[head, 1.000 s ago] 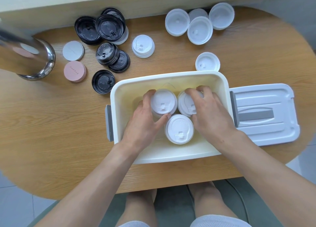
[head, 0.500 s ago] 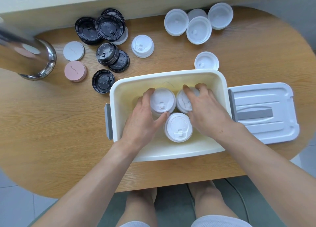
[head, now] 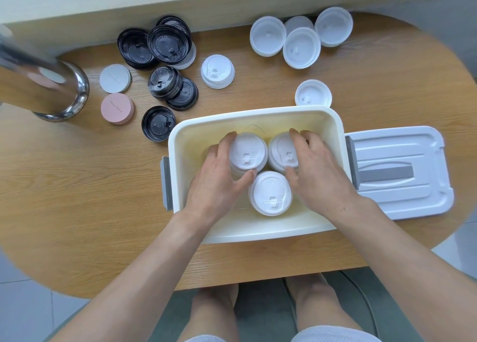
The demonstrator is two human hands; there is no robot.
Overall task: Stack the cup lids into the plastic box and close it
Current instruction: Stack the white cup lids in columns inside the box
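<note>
- The plastic box [head: 258, 121] stands open at the near edge of the table [head: 64, 187], right in front of the person, so both hands reach down into it.
- Three white lid stacks stand inside, touching: two side by side toward the far wall, a third stack [head: 270, 193] nearer, nestled between them.
- The left hand [head: 219, 176] has its grip clamped round the left stack [head: 248, 154], thumb near side, fingers far side; the right hand [head: 315, 169] grips the right stack [head: 282, 152] likewise. Holding each by its sides probably keeps the stacks upright while they are nudged close, leaving room for more.
- The box lid [head: 402, 171] lies flat against the box's right side, handy for closing.
- Much is unpacked: black lids [head: 165, 45] at the far left, a white stack [head: 217, 71] mid-table, flat white lids [head: 300, 47] at the far right, and one lid [head: 313, 94] just behind the box.
</note>
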